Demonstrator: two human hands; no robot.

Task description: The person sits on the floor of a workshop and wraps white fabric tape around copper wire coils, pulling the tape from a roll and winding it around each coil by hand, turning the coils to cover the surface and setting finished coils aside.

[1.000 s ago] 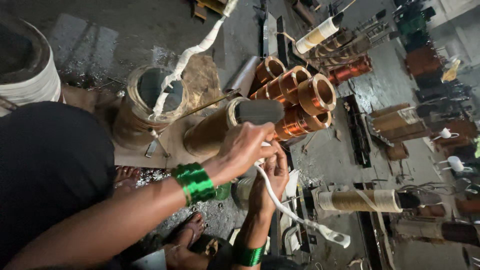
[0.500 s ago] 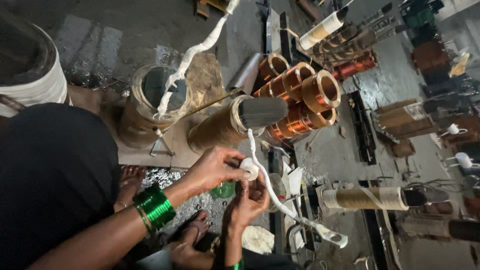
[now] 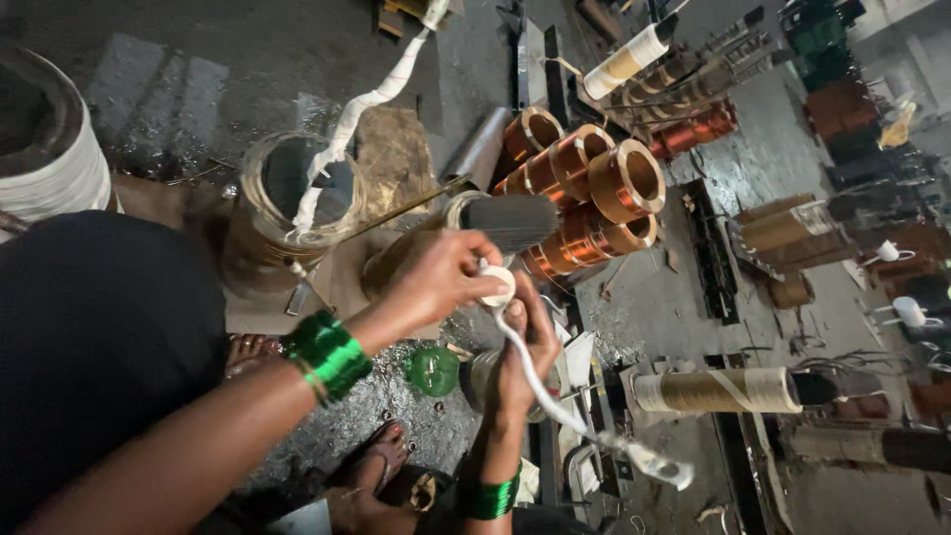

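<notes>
Head view: left hand (image 3: 436, 279) pinches the tape roll (image 3: 498, 285); right hand (image 3: 525, 352) just below grips the white strip (image 3: 540, 381), running down-right.

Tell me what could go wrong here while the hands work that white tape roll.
1. The left hand pinches the small white tape roll by its fingertips; it could slip and drop to the littered floor.
2. The wrapped lead hangs loose past the right hand; its free end could snag.
3. The stacked copper coils sit close by; an elbow swing might knock them.
</notes>
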